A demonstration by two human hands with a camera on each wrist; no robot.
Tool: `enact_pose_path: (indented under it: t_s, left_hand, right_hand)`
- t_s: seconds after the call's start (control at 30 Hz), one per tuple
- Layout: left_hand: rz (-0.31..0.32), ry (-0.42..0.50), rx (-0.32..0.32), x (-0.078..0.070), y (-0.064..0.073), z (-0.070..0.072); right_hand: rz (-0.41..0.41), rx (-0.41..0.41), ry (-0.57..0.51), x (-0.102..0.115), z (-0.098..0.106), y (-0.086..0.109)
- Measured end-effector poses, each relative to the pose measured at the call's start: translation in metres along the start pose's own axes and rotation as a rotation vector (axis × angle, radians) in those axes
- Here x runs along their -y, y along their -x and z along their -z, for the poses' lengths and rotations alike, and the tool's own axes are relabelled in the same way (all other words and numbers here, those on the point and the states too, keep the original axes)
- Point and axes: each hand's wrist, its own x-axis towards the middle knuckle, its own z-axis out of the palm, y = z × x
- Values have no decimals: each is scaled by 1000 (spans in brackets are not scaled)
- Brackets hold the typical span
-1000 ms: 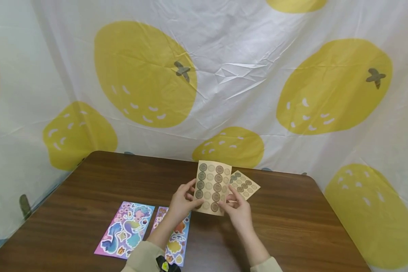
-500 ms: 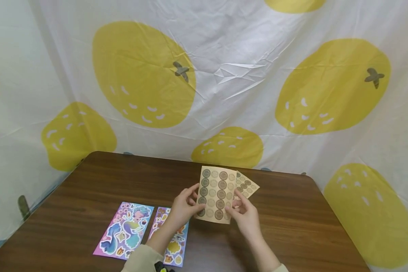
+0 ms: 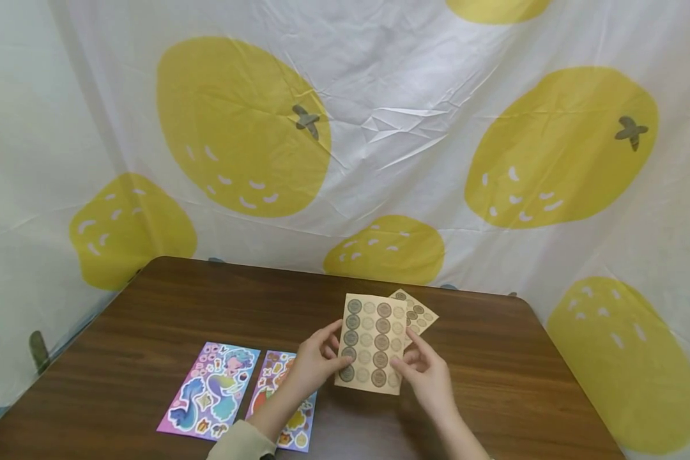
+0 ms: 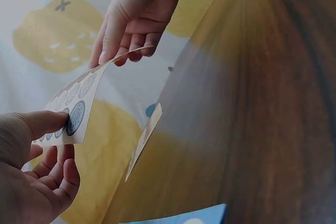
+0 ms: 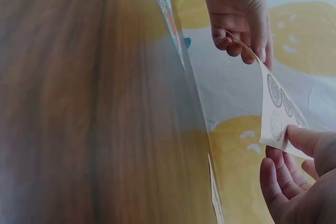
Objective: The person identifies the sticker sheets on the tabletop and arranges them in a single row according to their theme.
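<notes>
Between my two hands a tan sticker sheet (image 3: 375,344) is held up above the table, its face covered with rows of round seal stickers in dark and pale tones. My left hand (image 3: 317,359) pinches its left edge, thumb on the front and fingers behind. On the opposite edge my right hand (image 3: 428,372) pinches in the same way. Both wrist views show the sheet (image 4: 76,103) bowed slightly between the hands. Another tan sticker sheet (image 3: 422,313) with round seals lies behind on the table, partly covered by the held one.
A mermaid sticker sheet (image 3: 211,391) in pink and blue lies on the left of the brown wooden table (image 3: 512,383). Beside it a second colourful sticker sheet (image 3: 299,421) is partly hidden by my left forearm. A lemon-print cloth (image 3: 402,172) hangs behind the table.
Both hands have brought the held sheet lower and slightly to the right, toward me. The sheets on the table have stayed in place.
</notes>
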Motion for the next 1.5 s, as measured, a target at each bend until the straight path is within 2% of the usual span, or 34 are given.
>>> enact_pose_path:
  t_s: [0.17,0.47,0.7,0.97,1.37,1.5]
  left_hand:
    - [25,-13,26,-2,4,-1]
    - [9,8,65,-1,11,-5]
    - [7,12,88,0,16,-7]
    - [34,-9,124,2,22,-10]
    - [37,44,147,2,31,-15]
    - [37,56,154,6,34,-15]
  right_hand:
    - [14,16,19,-3,5,4]
    - [1,26,37,-6,13,10]
    - [-55,60,-2,-7,20,17]
    - [-94,85,16,-13,27,20]
    - [-120,131,22,-13,33,26]
    - [-145,148,37,-14,34,27]
